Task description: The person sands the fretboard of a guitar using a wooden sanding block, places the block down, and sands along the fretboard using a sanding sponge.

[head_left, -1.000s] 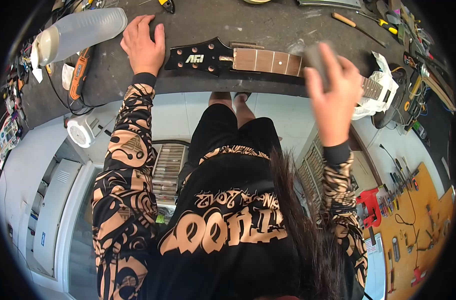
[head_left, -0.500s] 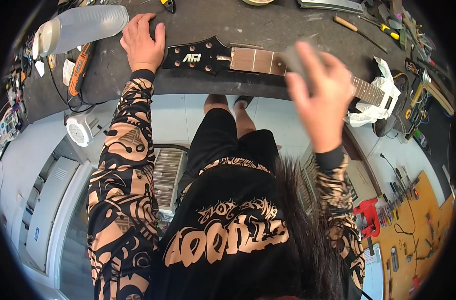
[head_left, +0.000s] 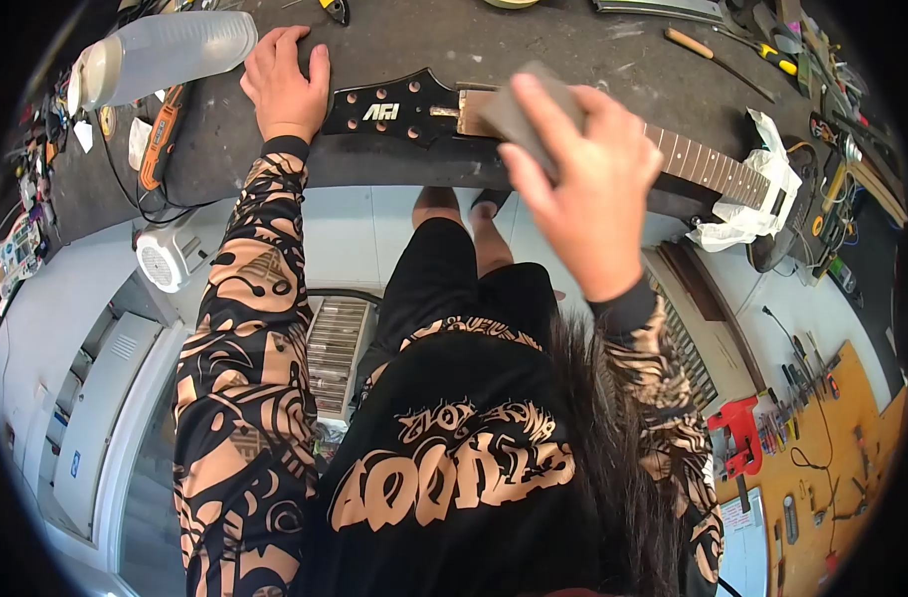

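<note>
A guitar lies across the bench, its black headstock (head_left: 374,124) to the left and its brown fretboard (head_left: 698,161) running right. White paper (head_left: 772,189) is wrapped around the far right end of the neck. My right hand (head_left: 603,189) grips a grey sanding block (head_left: 526,124), held over the fretboard close to the nut end and hiding part of it. Whether the block touches the wood I cannot tell. Beside the headstock tip, my left hand (head_left: 285,95) rests on the bench with fingers spread, holding nothing.
A translucent plastic bottle (head_left: 171,55) lies left of my left hand, above an orange-and-black tool (head_left: 160,144) with a cord. A wooden-handled tool (head_left: 708,58) and a yellow-handled screwdriver (head_left: 767,55) lie at the back right. More tools crowd the dark bench's (head_left: 454,45) right end.
My right hand has moved left along the fretboard with the sanding block, toward the headstock. My left hand and the guitar have stayed in place.
</note>
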Demonstrator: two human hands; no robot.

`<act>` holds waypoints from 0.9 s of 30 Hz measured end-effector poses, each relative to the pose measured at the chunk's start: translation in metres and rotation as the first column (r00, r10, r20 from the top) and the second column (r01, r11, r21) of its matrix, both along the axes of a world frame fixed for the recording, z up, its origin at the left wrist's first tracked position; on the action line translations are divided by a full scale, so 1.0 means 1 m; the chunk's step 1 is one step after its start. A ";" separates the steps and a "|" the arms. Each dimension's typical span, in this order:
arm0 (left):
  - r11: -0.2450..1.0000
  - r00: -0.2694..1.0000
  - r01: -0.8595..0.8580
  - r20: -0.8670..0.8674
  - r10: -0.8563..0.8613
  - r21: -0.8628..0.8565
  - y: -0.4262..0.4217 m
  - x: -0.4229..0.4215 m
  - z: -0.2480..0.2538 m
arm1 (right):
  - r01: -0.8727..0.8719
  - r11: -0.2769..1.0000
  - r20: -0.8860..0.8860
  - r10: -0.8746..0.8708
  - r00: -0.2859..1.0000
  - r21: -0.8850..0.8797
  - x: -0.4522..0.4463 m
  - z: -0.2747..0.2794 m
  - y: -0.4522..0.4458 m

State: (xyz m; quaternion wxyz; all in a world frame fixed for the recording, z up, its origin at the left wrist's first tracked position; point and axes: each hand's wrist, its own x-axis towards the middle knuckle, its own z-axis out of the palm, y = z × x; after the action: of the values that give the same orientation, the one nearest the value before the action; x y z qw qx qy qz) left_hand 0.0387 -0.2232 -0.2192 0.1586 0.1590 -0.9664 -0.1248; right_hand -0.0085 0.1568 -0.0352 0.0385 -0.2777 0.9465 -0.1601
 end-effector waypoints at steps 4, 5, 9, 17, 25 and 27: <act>1.000 1.000 0.013 -0.023 -0.013 -0.010 -0.001 0.000 -0.002 | 0.067 0.994 -0.056 -0.062 0.997 0.087 -0.003 -0.007 0.042; 1.000 1.000 0.009 -0.026 -0.009 -0.008 0.002 0.000 0.000 | 0.124 0.987 -0.061 -0.119 0.991 0.097 -0.011 -0.009 0.069; 1.000 1.000 -0.002 -0.030 0.002 -0.001 0.004 -0.001 0.002 | 0.316 0.921 -0.157 -0.286 0.945 0.228 -0.039 -0.010 0.139; 1.000 1.000 -0.011 -0.015 0.010 -0.008 0.006 0.000 0.006 | -0.026 1.000 -0.014 0.026 1.000 0.006 0.000 -0.002 -0.001; 0.999 1.000 -0.018 0.001 0.018 0.041 0.008 -0.001 0.009 | 0.217 0.964 -0.112 -0.201 0.973 0.156 -0.023 0.002 0.059; 0.999 1.000 -0.019 0.001 0.019 0.040 0.008 -0.001 0.009 | 0.111 0.992 -0.055 -0.108 0.993 0.053 -0.015 0.010 0.014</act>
State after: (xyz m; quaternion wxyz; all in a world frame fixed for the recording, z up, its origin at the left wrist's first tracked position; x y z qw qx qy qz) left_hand 0.0378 -0.2148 -0.2098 0.1561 0.1713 -0.9623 -0.1425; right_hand -0.0239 0.1707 -0.0257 0.0127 -0.2283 0.9650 -0.1282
